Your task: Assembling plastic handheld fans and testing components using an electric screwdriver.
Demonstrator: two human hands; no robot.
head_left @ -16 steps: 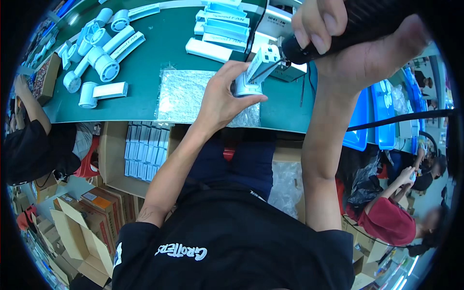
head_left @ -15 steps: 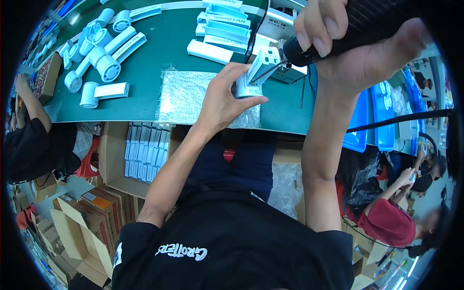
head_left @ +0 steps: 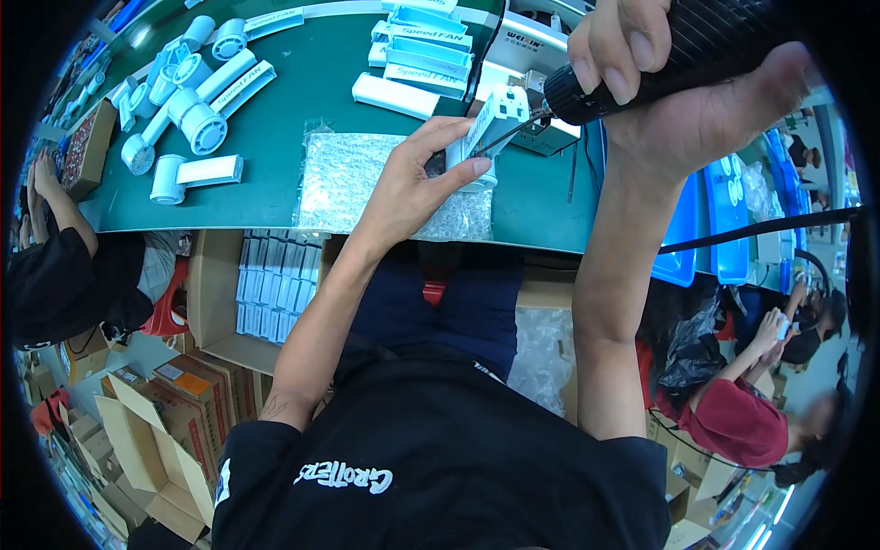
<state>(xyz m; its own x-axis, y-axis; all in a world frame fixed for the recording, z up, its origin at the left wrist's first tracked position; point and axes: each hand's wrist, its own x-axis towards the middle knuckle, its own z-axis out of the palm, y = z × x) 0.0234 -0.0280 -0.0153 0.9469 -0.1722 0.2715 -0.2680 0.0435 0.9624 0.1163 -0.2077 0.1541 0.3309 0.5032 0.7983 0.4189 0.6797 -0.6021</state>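
A white plastic fan part (head_left: 506,108), with a round base and an upright handle section, stands tilted at the table's front edge. My left hand (head_left: 408,188) grips its lower end from the left, thumb across the front near the bit's tip. In my right hand (head_left: 674,128) is a black electric screwdriver (head_left: 710,46), held almost level above the table. Its thin metal bit slants down and left into the fan part, where the tip is hidden. Beneath and left of the part lies a silvery plastic-wrapped pad (head_left: 344,179).
Several white fan parts (head_left: 197,124) lie at the left, and long white covers (head_left: 412,94) are stacked farther back. A grey machine (head_left: 527,46) stands behind the screwdriver. Blue trays (head_left: 674,247) are at the right; a carton of white parts (head_left: 215,302) sits below the table edge. Co-workers sit both sides.
My left thumb has moved from under the fan part's base up to its front, near the bit's tip. The screwdriver has shifted slightly to the right.
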